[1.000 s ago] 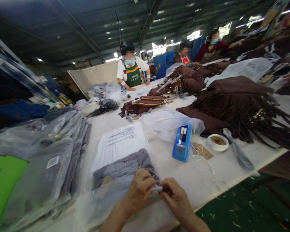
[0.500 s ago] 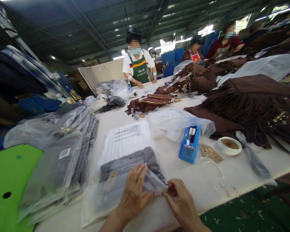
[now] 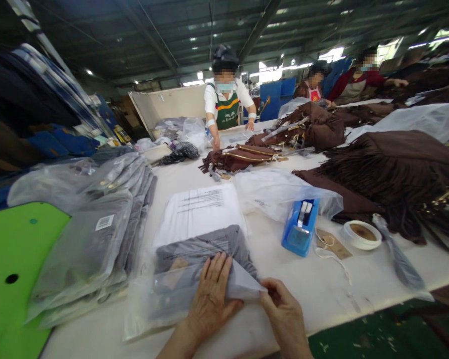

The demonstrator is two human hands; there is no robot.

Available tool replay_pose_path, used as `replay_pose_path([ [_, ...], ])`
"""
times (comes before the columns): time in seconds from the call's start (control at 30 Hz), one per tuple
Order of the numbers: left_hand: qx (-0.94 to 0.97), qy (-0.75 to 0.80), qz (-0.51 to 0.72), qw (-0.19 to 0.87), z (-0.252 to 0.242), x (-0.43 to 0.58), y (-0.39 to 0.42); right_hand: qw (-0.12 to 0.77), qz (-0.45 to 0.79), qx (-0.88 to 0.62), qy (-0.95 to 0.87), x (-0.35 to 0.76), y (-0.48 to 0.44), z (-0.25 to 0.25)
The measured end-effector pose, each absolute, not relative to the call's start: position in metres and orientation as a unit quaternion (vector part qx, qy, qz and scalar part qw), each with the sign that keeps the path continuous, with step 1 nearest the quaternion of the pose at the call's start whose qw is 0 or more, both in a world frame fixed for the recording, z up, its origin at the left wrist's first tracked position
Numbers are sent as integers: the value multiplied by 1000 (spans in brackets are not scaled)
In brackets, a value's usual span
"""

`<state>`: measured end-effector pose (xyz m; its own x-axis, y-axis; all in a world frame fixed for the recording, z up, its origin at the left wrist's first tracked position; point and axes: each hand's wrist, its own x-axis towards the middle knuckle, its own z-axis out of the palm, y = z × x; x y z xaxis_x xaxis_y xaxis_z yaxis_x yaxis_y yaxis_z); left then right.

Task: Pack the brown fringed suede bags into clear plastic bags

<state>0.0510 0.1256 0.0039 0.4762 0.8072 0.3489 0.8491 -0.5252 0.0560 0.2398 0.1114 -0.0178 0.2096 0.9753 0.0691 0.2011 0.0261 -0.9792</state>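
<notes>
In front of me lies a clear plastic bag [image 3: 149, 311] with a grey fabric item [image 3: 220, 239] inside it and a white layer [image 3: 202, 207] with printed lines at its far end. My left hand [image 3: 213, 291] rests flat on the bag, fingers stretched out. Between thumb and fingertips, my right hand [image 3: 280, 304] pinches the bag's near right corner, which is drawn out to a point. A tan tag shows through the plastic, left of my left hand.
Stacked bagged grey items [image 3: 108, 234] stand left, beside a green panel [image 3: 18, 259]. A blue tape dispenser [image 3: 299, 232], a round white tub [image 3: 361, 234] and a cardboard tag [image 3: 333, 244] lie right. Brown fringed bags [image 3: 396, 169] are piled behind. A co-worker [image 3: 226, 104] leans over the table's far side.
My right hand has pulled the bag's corner taut, a little to the right. My left hand stays flat. The co-worker opposite has bent forward, one arm reaching down to the table.
</notes>
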Motion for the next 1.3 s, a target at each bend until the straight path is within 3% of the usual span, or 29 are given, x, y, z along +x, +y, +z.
replay_pose_path([
  [0.33,-846,-519,-74,-96,29,51,133,411,388,-626,-537,248,125,-1],
  [0.7,-827,-559,-50,-19,29,22,127,356,548,-536,-535,253,143,18],
  [0.83,-832,-552,-58,-13,26,21,128,317,540,-567,-535,249,154,16],
  [1.17,-824,-562,-70,-10,24,20,130,340,281,-698,-565,244,155,5],
  [1.3,-816,-572,-73,-35,26,25,129,411,30,-562,-717,225,149,7],
])
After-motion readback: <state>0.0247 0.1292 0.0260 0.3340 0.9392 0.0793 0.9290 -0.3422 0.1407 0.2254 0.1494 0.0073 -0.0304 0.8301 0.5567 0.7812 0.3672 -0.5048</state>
